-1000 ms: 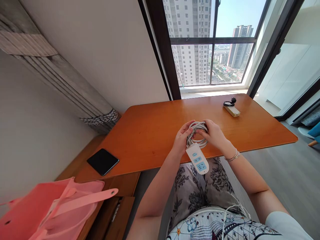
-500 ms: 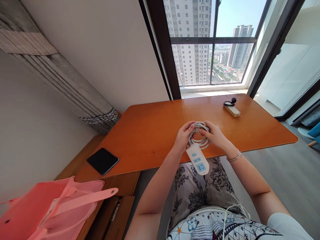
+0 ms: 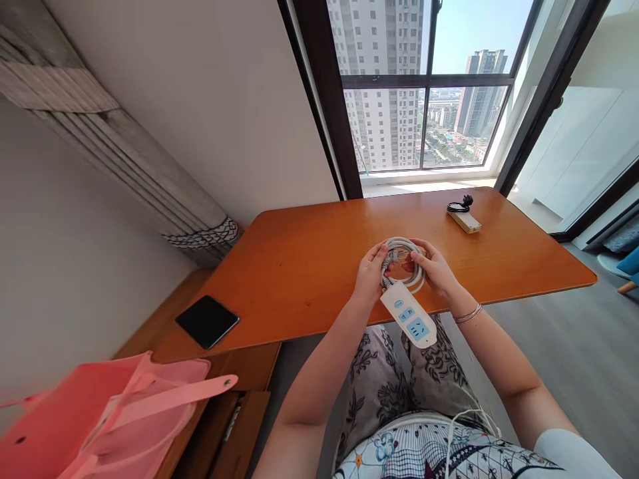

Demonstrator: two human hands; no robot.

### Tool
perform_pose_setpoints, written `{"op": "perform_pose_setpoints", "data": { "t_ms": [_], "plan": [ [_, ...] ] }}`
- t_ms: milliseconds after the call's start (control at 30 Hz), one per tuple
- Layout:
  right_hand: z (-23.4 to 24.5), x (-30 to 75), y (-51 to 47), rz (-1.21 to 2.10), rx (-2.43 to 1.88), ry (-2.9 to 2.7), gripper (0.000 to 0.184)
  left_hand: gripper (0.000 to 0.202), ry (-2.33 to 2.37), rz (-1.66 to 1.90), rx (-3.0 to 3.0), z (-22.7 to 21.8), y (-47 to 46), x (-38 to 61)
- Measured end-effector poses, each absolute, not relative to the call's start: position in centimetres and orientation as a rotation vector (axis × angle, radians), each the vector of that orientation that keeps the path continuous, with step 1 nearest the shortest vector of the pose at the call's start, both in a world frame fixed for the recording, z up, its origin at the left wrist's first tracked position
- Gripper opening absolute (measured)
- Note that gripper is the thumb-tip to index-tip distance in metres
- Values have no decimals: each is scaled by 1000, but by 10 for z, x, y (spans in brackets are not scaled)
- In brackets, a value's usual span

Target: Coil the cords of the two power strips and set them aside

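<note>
Between my two hands is a white power strip (image 3: 409, 315) with blue socket faces, its grey-white cord (image 3: 418, 285) wound into a loop. My left hand (image 3: 370, 273) grips the left side of the coil, close to where the cord enters the strip. On the coil's right side, my right hand (image 3: 433, 267) has its thumb and fingers closed around the loops. The strip hangs tilted below the coil, past the table's front edge and above my lap. Part of the fingers is hidden behind the cord.
The brown table (image 3: 289, 266) carries a black tablet (image 3: 208, 322) at left and a second, cream power strip (image 3: 465, 222) with a black cord (image 3: 459, 205) at back right. A pink bag (image 3: 90, 412) stands at lower left. Beyond the table is a window (image 3: 429, 126).
The power strip has swung to the right and sits more slanted. The coil and both hands have shifted slightly right, still holding it.
</note>
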State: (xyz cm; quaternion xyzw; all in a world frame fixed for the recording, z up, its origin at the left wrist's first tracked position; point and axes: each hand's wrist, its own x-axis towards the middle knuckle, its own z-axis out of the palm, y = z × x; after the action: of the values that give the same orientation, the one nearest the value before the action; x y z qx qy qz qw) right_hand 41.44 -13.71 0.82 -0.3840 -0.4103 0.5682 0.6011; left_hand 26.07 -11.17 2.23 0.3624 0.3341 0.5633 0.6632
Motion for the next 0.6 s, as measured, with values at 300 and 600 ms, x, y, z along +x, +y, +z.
{"op": "perform_pose_setpoints", "data": {
  "t_ms": [300, 600],
  "plan": [
    [-22, 435, -178, 1695, -1059, -1191, 82, 43, 823, 1553, 659, 11, -100, 256],
    [4, 455, -173, 1080, -1096, -1267, 41, 47, 794, 1346, 664, 11, -104, 249]
  ]
}}
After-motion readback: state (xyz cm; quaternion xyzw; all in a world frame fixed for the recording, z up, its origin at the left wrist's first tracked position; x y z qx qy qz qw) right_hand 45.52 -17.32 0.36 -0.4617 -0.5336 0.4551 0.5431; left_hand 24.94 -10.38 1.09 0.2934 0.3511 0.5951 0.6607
